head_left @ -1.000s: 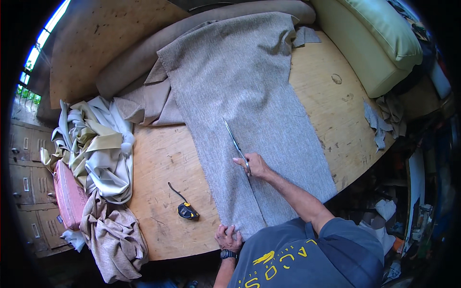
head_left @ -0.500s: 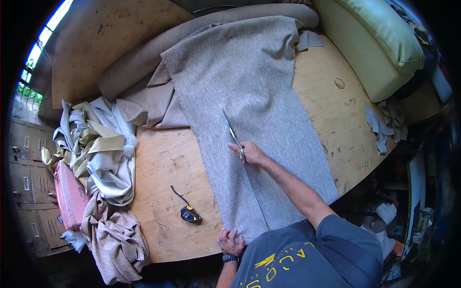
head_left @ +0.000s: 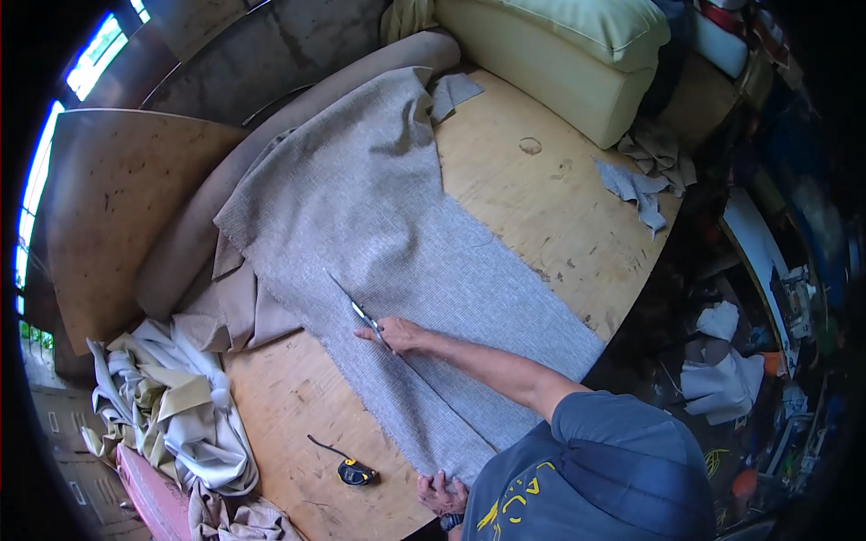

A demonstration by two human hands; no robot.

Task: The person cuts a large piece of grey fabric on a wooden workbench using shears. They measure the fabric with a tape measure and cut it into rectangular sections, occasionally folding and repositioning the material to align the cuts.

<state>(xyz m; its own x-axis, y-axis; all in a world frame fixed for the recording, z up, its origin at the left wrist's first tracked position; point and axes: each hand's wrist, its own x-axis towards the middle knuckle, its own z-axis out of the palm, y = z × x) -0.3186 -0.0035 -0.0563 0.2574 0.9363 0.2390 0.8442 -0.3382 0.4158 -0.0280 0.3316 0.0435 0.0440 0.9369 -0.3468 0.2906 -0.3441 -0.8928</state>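
Note:
A long piece of grey woven fabric point(head_left: 451, 261) lies across the wooden table, rumpled at its far end. My right hand point(head_left: 399, 334) is closed round the handles of metal scissors point(head_left: 363, 311). Their visible blade points away to the far left over the cloth; whether the other blade is under it I cannot tell. A dark cut line runs from the scissors back to the near edge. At that near edge my left hand point(head_left: 442, 493), with a watch on its wrist, lies with fingers spread on the fabric's corner. Left of it is a black and yellow tape measure point(head_left: 357, 472).
Behind the fabric lies a large fabric roll point(head_left: 298, 126). A pale yellow cushioned seat piece point(head_left: 559, 63) stands at the far right, near grey scraps point(head_left: 636, 187). Crumpled pale cloth point(head_left: 198, 415) and a pink item point(head_left: 152, 491) lie left. Clutter fills the floor beyond the table's right edge point(head_left: 645, 270).
The view has turned to the right, so the table and fabric appear shifted left and rotated. My right hand still grips the scissors at about the same place on the cloth; my left hand stays at the corner.

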